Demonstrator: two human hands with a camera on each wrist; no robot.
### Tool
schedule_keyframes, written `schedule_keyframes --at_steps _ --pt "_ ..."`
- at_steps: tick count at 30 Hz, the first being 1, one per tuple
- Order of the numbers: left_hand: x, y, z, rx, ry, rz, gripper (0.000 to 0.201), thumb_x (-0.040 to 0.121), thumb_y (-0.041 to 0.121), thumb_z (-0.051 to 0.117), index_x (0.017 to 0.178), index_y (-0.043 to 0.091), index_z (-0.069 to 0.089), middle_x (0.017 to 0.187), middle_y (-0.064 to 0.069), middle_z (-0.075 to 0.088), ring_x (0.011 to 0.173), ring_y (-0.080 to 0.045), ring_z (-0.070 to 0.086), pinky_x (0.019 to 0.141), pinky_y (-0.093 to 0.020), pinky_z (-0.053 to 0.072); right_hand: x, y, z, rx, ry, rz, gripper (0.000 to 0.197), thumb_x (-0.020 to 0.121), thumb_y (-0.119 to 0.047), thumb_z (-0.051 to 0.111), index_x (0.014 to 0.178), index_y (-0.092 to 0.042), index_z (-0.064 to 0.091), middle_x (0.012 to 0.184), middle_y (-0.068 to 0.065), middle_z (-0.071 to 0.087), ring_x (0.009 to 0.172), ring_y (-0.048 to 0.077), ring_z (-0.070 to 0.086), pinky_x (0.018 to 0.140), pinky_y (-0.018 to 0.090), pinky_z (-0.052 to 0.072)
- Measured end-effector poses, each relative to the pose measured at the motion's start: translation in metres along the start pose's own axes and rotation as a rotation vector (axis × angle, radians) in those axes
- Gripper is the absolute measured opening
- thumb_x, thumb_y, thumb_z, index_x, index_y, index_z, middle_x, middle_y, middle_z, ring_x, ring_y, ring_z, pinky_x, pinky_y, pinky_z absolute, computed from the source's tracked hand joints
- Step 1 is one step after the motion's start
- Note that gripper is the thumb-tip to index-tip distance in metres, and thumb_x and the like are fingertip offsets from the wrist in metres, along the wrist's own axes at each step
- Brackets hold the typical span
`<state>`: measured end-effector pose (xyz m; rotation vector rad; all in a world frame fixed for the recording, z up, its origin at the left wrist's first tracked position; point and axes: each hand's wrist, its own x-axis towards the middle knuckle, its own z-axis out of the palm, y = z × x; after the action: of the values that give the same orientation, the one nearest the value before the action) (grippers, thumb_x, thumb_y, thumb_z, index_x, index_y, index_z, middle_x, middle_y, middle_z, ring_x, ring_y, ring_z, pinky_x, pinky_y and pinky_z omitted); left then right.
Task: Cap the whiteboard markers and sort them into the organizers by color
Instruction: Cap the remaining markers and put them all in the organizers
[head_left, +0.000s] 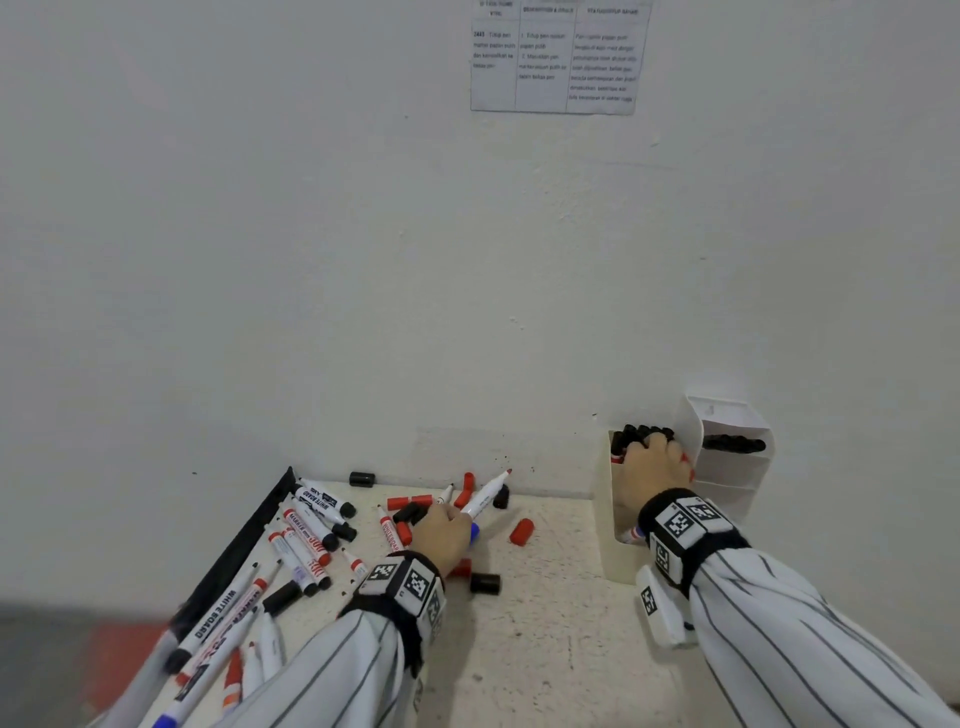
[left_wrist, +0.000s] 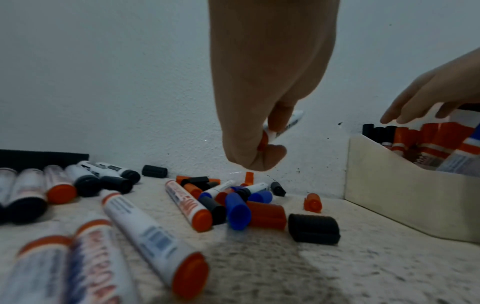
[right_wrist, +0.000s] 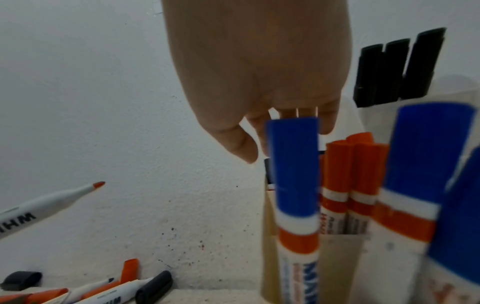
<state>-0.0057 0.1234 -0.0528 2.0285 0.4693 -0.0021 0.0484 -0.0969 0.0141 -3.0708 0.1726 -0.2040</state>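
Two hands, two jobs. My left hand (head_left: 445, 535) curls round an uncapped red-tipped marker (head_left: 485, 500), fingers and thumb pinched on its lower barrel, nib aimed up toward the wall so it stays off the table (head_left: 561, 623) and is ready for a cap. My right hand (head_left: 652, 467) reaches down into the white organizer (head_left: 605, 519), fingers loosely spread over the capped markers standing there; whether they grip one I cannot tell. Those markers stand upright, caps up, blue beside red, with black ones behind. Around my left hand lie loose red caps (head_left: 521, 532) and black caps (head_left: 485, 583); more markers lie further left, beside the black tray (head_left: 244, 540).
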Motion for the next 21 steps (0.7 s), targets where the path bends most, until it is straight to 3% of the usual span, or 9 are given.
schedule_keyframes --at_steps 2,5,8,10,13,15,21 --pt "0.001 -0.003 -0.009 -0.018 0.021 -0.035 0.024 0.096 0.019 0.036 0.110 0.005 0.049 0.109 -0.017 0.059 0.091 -0.030 0.057 0.074 -0.032 0.044 -0.003 -0.011 0.000 0.083 0.073 -0.050 0.035 0.086 -0.014 0.045 0.121 -0.012 0.050 0.131 0.010 0.037 0.122 0.029 0.032 0.100 0.038 0.030" --pt "-0.002 -0.012 -0.024 -0.016 0.019 -0.065 0.031 0.098 0.029 0.032 0.115 0.006 0.046 0.097 -0.010 0.059 0.074 -0.019 0.054 0.062 -0.027 0.044 -0.004 -0.032 0.006 0.276 0.139 -0.233 0.028 0.087 -0.010 0.046 0.113 -0.009 0.058 0.124 0.009 0.044 0.118 0.027 0.039 0.097 0.034 0.036" --pt "-0.004 -0.026 -0.038 0.112 0.013 0.019 0.039 0.099 0.035 0.029 0.117 0.009 0.052 0.105 -0.013 0.062 0.081 -0.019 0.053 0.072 -0.027 0.042 -0.007 -0.056 0.023 0.418 -0.080 -0.358 0.032 0.090 -0.007 0.043 0.119 -0.007 0.056 0.127 0.010 0.045 0.121 0.025 0.044 0.101 0.030 0.035" --pt "-0.007 -0.035 -0.047 0.175 -0.004 0.058 0.037 0.099 0.032 0.031 0.117 0.010 0.054 0.108 -0.013 0.063 0.079 -0.016 0.051 0.069 -0.026 0.039 -0.012 -0.070 0.042 0.360 -0.271 -0.388 0.043 0.091 -0.006 0.043 0.133 -0.010 0.045 0.139 0.010 0.038 0.129 0.026 0.038 0.107 0.028 0.030" --pt "-0.014 -0.043 -0.059 0.208 -0.019 0.068 0.027 0.099 0.032 0.035 0.107 0.014 0.054 0.100 -0.009 0.061 0.075 -0.012 0.049 0.066 -0.023 0.039 -0.020 -0.081 0.073 0.207 -0.457 -0.385 0.058 0.093 -0.010 0.040 0.146 -0.021 0.023 0.154 0.008 0.017 0.139 0.029 0.023 0.114 0.032 0.022" --pt "-0.019 -0.047 -0.063 0.172 -0.003 0.070 0.018 0.098 0.030 0.037 0.097 0.018 0.051 0.089 -0.002 0.057 0.071 -0.010 0.048 0.066 -0.022 0.039 -0.028 -0.082 0.085 0.124 -0.507 -0.361 0.058 0.095 -0.012 0.036 0.148 -0.022 0.017 0.155 0.005 0.013 0.139 0.029 0.022 0.114 0.033 0.021" --pt "-0.026 -0.056 -0.063 0.102 0.013 0.059 0.023 0.096 0.028 0.042 0.108 0.013 0.055 0.082 0.002 0.054 0.064 -0.007 0.046 0.058 -0.018 0.038 -0.040 -0.074 0.093 0.196 -0.448 -0.203 0.043 0.093 -0.015 0.043 0.135 -0.018 0.039 0.137 0.010 0.031 0.118 0.026 0.047 0.096 0.028 0.039"
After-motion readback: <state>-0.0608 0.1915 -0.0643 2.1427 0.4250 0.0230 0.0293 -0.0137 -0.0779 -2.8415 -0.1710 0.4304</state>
